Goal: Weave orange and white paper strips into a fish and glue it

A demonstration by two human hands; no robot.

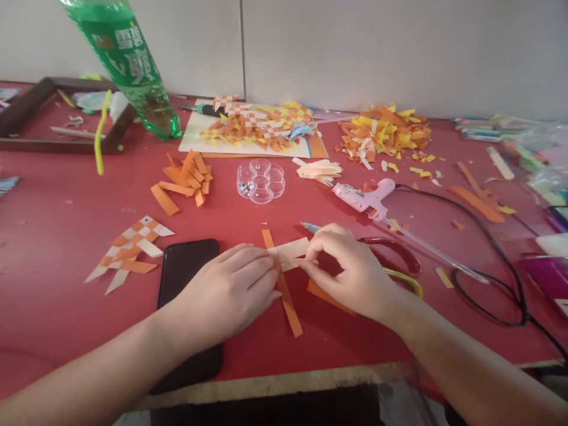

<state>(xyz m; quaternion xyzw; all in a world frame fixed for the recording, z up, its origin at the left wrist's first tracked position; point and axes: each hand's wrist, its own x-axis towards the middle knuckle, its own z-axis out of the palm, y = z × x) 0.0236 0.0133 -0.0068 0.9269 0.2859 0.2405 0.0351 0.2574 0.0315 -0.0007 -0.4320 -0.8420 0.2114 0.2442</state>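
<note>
Both hands meet over paper strips at the front middle of the red table. My left hand [239,284] is closed, its fingertips on the crossing of a cream paper strip [295,245] and an orange paper strip [290,307]. Thumb and forefinger of my right hand [350,266] pinch the end of a cream strip, which runs toward the left fingertips. How the strips interlace under the fingers is hidden. Another orange strip [331,297] lies partly beneath the right hand. Scissors [394,254] with red and yellow handles lie behind that hand, mostly covered.
A black phone [189,266] lies under my left forearm, beside a woven paper fish [133,242]. Behind are folded orange strips [189,180], a clear compartment box [260,181], cream strips [320,170] and a corded pink glue gun [366,198]. A green bottle [133,71] stands back left.
</note>
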